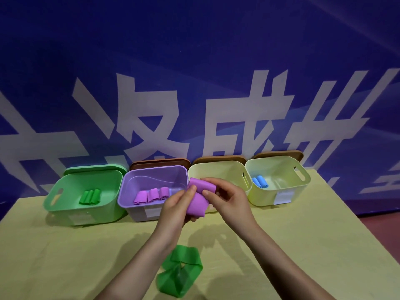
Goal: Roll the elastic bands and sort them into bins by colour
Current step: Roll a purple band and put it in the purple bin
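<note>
Hands, left hand (177,204) and right hand (227,198), are pinching a half-rolled purple band (198,198) above open table (65,245) before the bins' front edges.

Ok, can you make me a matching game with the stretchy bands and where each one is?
Things:
1. Purple band not yet fully rolled
2. Loose green band
3. Blue rolls
4. Green rolls

Places:
A. In the green bin on the far left
B. Flat on the table, near the person
C. Held between the left hand and right hand
D. In the pale bin on the far right

Pairs: 1-C, 2-B, 3-D, 4-A
</note>
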### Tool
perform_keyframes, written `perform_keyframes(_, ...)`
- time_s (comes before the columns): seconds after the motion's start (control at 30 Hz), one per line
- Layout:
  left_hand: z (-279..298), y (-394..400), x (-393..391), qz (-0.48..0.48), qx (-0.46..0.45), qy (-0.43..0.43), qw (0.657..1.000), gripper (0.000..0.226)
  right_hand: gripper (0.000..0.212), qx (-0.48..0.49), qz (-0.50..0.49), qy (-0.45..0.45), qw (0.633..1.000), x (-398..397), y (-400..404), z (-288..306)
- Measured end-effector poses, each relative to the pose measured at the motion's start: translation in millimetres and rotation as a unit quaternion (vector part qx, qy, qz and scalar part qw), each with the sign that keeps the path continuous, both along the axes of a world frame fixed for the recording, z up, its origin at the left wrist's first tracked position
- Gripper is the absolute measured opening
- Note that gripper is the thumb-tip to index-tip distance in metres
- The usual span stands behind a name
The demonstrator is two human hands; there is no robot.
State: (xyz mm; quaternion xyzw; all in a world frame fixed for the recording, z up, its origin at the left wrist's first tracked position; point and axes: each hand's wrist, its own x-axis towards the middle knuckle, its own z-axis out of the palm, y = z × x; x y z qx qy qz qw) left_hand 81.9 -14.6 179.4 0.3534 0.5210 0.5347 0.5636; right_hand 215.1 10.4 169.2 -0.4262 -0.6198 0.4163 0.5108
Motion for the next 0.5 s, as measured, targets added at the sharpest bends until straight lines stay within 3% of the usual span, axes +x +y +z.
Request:
perform_keyframes(0.13, 2.5, 4.4, -1.0, -0.012, 0.001, -0.039, 0.999, 0.037, 0.030, 0.108, -0.036, -0.145, 0.983, 2.2, 2.3, 0.6)
perform_keyframes(0.33, -1.0, 9.7, -1.8, -0.006, -0.022, -0.042, 0.999, 0.039, 0.036, 0.129, -0.003, -0.164, 0.978, 5.3, 5.0, -3.3)
perform_keyframes(0.5, -4.0, 11.6, -0.7, 0.013, -0.023, -0.015, 1.000, 0.027, 0.043, 0.099, 0.030, -0.156, 0.982, 6.8, 2.3, -7.3)
